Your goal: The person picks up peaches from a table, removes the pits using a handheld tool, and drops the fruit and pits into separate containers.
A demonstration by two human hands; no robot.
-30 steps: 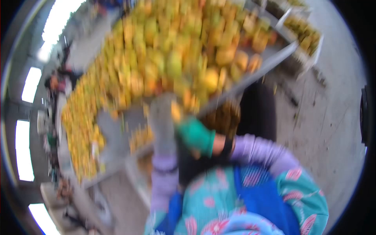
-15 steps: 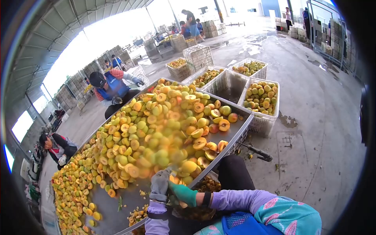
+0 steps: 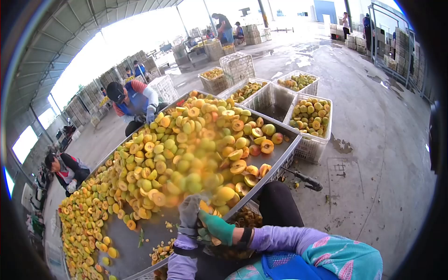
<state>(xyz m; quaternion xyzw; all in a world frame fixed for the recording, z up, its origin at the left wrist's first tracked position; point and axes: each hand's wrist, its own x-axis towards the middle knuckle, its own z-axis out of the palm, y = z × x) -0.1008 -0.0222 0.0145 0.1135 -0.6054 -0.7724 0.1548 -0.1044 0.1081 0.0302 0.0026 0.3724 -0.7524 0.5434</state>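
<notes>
My left hand [image 3: 189, 216], in a grey glove, is closed at the near edge of the metal table [image 3: 122, 254]. An orange-fleshed peach piece [image 3: 204, 206] shows between it and my right hand [image 3: 219, 229], which wears a green glove. The right fingers are wrapped and pressed against the left hand. A narrow tan piece [image 3: 215, 241] pokes out under them; I cannot make out what it is. Just beyond my hands, halved peaches [image 3: 149, 161] are heaped on the table, some cut side up. Part of the heap is blurred.
Peach pits [image 3: 162, 250] lie by the near table edge. White plastic crates [image 3: 311, 145] stand past the right end, several with peaches. A metal rod with a dark grip [image 3: 308, 181] sticks out near my knee. Co-workers [image 3: 135, 100] sit along the far side.
Across the table, the co-worker in the blue vest has brought a raised gloved hand down to the peaches and leans forward. My hands stay together, in nearly the same place.
</notes>
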